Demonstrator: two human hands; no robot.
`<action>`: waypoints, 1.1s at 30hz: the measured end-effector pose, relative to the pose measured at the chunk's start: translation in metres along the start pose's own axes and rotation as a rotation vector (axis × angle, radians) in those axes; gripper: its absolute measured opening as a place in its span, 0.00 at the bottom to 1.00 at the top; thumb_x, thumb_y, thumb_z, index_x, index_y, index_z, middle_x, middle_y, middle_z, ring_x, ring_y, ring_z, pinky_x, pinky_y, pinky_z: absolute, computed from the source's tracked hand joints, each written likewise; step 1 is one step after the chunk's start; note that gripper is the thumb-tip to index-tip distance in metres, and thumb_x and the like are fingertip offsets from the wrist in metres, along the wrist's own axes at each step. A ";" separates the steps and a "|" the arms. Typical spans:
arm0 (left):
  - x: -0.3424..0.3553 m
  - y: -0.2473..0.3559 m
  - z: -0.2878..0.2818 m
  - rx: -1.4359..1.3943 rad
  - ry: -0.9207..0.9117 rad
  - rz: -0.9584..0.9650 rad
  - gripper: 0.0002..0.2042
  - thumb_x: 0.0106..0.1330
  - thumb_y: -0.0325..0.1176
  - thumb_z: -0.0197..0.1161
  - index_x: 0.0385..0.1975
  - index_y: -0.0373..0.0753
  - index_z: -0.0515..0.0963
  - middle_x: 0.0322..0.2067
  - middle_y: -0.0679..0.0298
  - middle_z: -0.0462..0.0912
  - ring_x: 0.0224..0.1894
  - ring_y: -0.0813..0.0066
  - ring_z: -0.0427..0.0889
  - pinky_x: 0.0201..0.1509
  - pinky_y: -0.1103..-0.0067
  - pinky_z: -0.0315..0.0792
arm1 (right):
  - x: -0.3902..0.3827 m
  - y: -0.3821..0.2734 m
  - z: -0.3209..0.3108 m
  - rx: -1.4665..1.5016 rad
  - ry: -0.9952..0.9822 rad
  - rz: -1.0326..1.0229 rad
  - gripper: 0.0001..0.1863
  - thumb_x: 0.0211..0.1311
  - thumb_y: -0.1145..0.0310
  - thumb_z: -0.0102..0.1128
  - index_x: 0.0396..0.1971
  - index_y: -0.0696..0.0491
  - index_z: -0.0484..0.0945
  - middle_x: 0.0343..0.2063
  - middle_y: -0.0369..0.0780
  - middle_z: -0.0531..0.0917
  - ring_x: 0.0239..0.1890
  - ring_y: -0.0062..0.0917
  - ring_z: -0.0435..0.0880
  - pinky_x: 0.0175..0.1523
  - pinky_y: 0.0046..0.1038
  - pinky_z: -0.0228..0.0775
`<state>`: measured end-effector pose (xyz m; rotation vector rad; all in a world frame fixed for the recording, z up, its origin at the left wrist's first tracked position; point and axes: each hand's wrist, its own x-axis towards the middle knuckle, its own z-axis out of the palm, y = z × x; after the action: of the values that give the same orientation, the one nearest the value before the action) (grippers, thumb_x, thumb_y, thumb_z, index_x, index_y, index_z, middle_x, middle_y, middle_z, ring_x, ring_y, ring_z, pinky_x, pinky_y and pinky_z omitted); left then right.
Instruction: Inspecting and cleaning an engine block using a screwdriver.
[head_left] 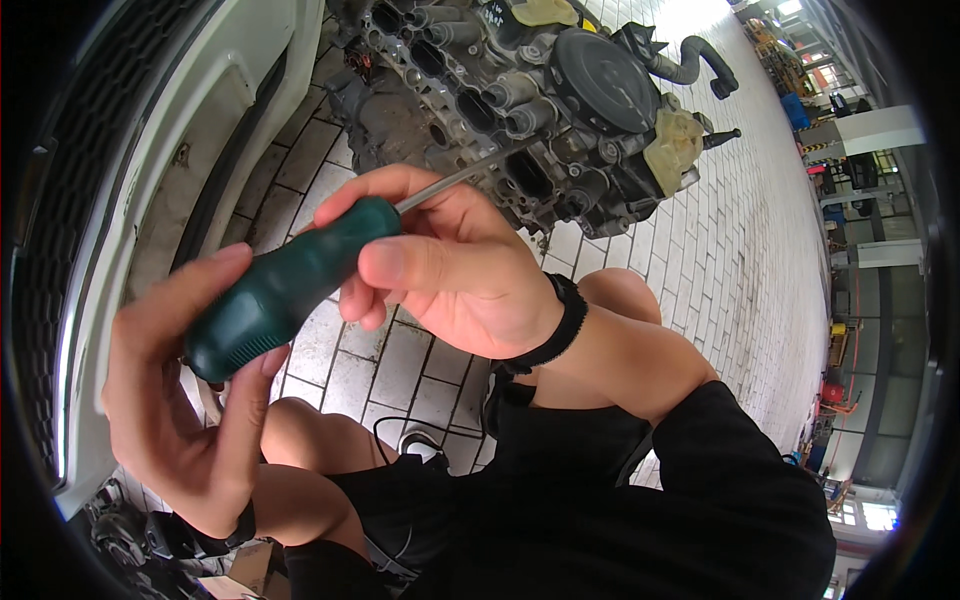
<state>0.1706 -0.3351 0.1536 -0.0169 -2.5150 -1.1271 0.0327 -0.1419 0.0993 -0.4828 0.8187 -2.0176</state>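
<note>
Holding: both hands gripped one screwdriver (pixel 285 285) near the picture's centre.
Left hand (pixel 175 400): at 8 o'clock, fingers pinched the butt of the green handle.
Right hand (pixel 450 265): at centre, fingers curled shut around the handle's front and the metal shaft.
Shaft tip: pointed toward 1 o'clock at the engine block (pixel 520 110).
Floor (pixel 740 250): pale tiles beneath.
</note>
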 end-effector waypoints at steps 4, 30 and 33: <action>0.001 0.006 -0.001 -0.009 0.007 -0.037 0.20 0.58 0.32 0.77 0.45 0.27 0.79 0.36 0.51 0.87 0.37 0.68 0.87 0.44 0.78 0.78 | 0.001 0.004 -0.001 0.118 0.007 -0.008 0.20 0.71 0.74 0.62 0.59 0.62 0.71 0.49 0.48 0.84 0.39 0.27 0.89 0.44 0.26 0.84; 0.003 0.002 0.011 -0.051 0.092 0.101 0.17 0.64 0.30 0.71 0.48 0.25 0.79 0.39 0.55 0.83 0.37 0.72 0.83 0.46 0.80 0.75 | 0.000 0.006 -0.002 0.116 -0.010 0.018 0.15 0.73 0.72 0.60 0.55 0.59 0.74 0.59 0.58 0.78 0.30 0.21 0.86 0.35 0.23 0.82; 0.004 0.013 0.012 0.029 0.115 -0.101 0.17 0.61 0.36 0.75 0.41 0.29 0.81 0.30 0.55 0.85 0.32 0.75 0.82 0.41 0.83 0.74 | 0.004 0.005 0.000 0.188 -0.054 -0.016 0.16 0.71 0.73 0.63 0.55 0.59 0.75 0.55 0.54 0.81 0.32 0.24 0.87 0.36 0.25 0.81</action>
<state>0.1648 -0.3185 0.1573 0.1798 -2.4538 -1.0969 0.0338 -0.1472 0.0959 -0.4348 0.5871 -2.0638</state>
